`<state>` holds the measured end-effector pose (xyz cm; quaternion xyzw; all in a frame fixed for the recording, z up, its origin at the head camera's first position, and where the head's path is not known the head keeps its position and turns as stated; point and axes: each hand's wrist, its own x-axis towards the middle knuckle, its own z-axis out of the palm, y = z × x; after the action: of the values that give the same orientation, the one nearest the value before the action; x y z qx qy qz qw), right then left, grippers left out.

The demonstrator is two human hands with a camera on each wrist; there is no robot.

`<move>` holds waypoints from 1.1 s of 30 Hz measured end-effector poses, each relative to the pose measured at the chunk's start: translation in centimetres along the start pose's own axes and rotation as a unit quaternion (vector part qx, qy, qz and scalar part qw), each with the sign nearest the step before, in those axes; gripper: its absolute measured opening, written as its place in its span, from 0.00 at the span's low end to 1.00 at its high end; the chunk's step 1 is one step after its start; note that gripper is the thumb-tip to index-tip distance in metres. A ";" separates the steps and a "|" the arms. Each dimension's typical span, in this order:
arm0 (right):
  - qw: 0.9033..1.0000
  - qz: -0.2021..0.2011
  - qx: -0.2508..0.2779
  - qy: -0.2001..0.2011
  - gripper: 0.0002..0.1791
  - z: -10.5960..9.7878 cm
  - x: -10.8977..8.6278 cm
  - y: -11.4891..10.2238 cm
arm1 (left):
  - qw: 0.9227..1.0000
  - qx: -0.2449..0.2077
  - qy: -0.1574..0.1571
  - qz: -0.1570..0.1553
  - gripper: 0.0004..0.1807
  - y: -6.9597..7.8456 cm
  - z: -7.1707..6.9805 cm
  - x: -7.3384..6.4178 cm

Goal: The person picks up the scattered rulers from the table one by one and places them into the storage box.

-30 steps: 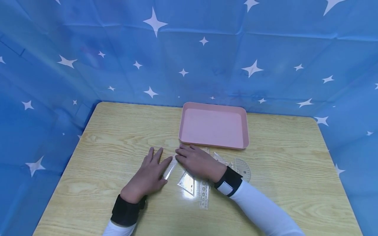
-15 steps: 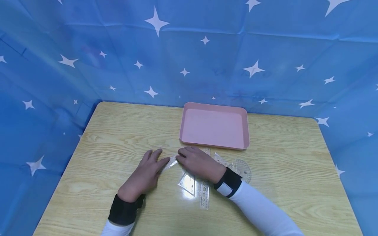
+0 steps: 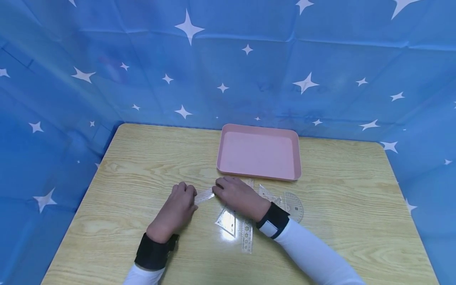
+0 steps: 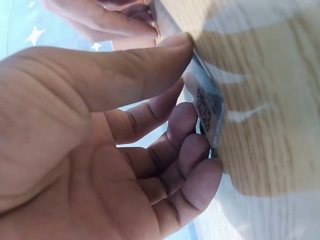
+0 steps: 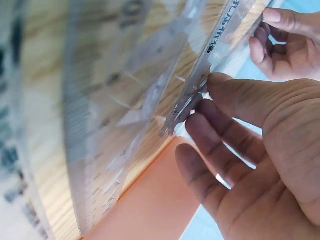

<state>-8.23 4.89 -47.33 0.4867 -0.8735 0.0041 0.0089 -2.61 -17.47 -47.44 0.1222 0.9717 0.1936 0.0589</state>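
A clear plastic ruler (image 3: pixel 204 196) spans the gap between the two hands, slanting slightly up to the right. My left hand (image 3: pixel 176 209) pinches its left end, with thumb on one side and curled fingers on the other in the left wrist view. At the other end my right hand (image 3: pixel 240 198) grips it between thumb and fingertips; dark print (image 5: pixel 220 30) shows along the strip in the right wrist view. Below the right hand lie a clear set square (image 3: pixel 227 222) and a stencil ruler (image 3: pixel 247 237), partly covered by that hand.
Behind the hands a pink tray (image 3: pixel 258 176) stands at the table's back edge. To the right of the right hand lie another clear set square (image 3: pixel 265 192) and a protractor (image 3: pixel 294 206). A blue star-patterned cloth (image 3: pixel 228 59) hangs around the wooden table (image 3: pixel 117 190).
My left hand's spread fingers have curled in and now pinch the ruler's left end. The ruler has turned to a flatter slant. My right hand has barely moved.
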 end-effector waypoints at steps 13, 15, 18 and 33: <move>1.000 0.012 -0.009 0.015 0.17 0.5 0.4 0.3 | 0.998 -0.034 -0.038 -0.038 0.13 0.0 -0.5 1.1; 1.000 0.018 -0.019 0.013 0.16 0.5 0.5 0.3 | 0.998 -0.037 -0.041 -0.041 0.13 0.0 -0.5 1.2; 0.999 0.026 -0.021 0.009 0.14 0.5 0.4 0.3 | 0.997 -0.040 -0.046 -0.042 0.13 0.0 -0.5 1.2; 1.000 0.008 -0.013 0.012 0.08 0.5 0.2 0.4 | 0.994 -0.081 -0.061 -0.027 0.13 -0.6 -0.6 1.1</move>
<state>-8.70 4.98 -47.82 0.4795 -0.8772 -0.0018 0.0254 -3.91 -17.94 -47.24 0.1020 0.9504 0.2618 0.1331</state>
